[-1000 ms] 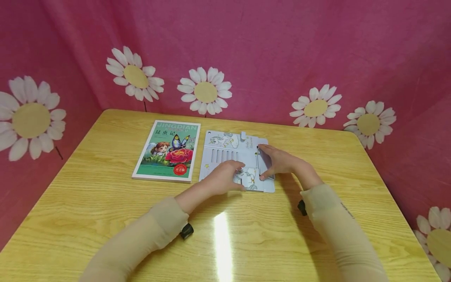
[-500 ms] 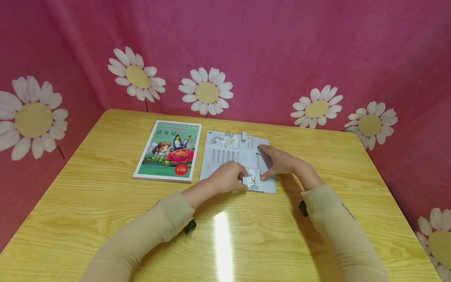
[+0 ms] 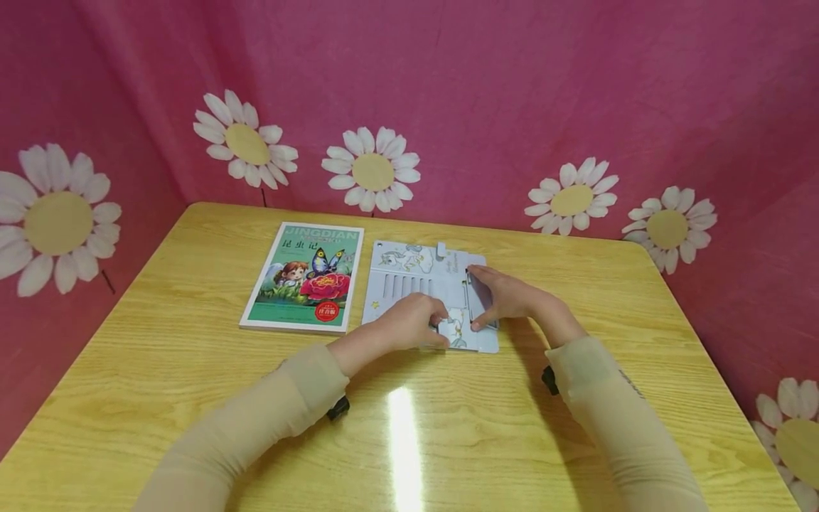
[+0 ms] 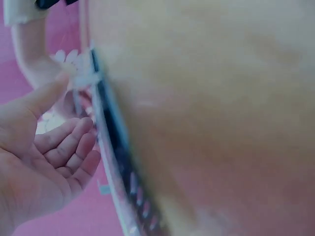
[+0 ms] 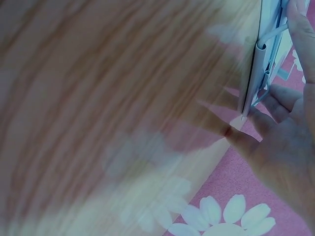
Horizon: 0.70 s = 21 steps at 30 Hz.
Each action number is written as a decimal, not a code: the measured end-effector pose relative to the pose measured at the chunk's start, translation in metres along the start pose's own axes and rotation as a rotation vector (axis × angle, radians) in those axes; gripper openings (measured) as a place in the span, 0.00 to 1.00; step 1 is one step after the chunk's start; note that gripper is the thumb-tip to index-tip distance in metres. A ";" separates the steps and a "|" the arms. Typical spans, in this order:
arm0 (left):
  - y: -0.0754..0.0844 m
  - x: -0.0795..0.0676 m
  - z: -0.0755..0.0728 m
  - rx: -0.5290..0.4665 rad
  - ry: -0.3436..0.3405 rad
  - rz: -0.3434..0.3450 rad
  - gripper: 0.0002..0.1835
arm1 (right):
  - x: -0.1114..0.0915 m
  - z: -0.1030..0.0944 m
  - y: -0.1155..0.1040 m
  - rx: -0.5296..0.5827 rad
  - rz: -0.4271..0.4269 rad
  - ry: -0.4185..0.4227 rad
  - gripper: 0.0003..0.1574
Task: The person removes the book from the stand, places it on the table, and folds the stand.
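A pale lavender book stand (image 3: 451, 288) with unicorn drawings and a row of slots lies flat on the wooden table in the head view. My right hand (image 3: 508, 295) spans the small tilted flap (image 3: 481, 299) at its right end, fingers at the far end and thumb at the near end. In the right wrist view, wire clips (image 5: 270, 34) show beside that thumb. My left hand (image 3: 409, 321) is over the near part of the stand, beside a unicorn panel (image 3: 453, 328). Its fingers (image 4: 69, 147) are loosely bent, the thumb apart from them; contact with the stand is unclear.
A green children's book (image 3: 303, 277) with a butterfly on its cover lies just left of the stand. The wooden table (image 3: 461, 441) ends at a pink curtain (image 3: 473, 107) printed with white daisies, which hangs behind it and at both sides.
My left hand has shifted slightly right along the stand, its fingers bending more over the near panel. The right hand stays at the flap. The book and stand have not moved on the table.
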<state>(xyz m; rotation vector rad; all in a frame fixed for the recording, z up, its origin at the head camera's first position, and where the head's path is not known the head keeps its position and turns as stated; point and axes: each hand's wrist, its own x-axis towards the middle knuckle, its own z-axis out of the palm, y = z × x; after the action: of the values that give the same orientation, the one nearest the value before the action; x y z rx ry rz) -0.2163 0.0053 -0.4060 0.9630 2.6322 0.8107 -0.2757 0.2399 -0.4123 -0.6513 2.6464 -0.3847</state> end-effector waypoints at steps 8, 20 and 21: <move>-0.010 0.018 -0.022 -0.039 0.064 -0.012 0.34 | -0.001 0.000 -0.002 0.003 0.020 -0.018 0.77; -0.028 0.067 -0.035 -0.008 0.229 -0.112 0.35 | 0.000 0.000 -0.001 0.031 0.028 -0.024 0.78; -0.029 0.071 -0.035 -0.004 0.241 -0.125 0.35 | 0.000 0.001 -0.001 0.032 0.027 -0.025 0.78</move>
<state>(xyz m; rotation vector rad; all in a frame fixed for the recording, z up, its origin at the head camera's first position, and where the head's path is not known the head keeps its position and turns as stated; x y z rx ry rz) -0.2987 0.0179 -0.3956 0.7313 2.8573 0.9550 -0.2754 0.2391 -0.4129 -0.6064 2.6173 -0.4081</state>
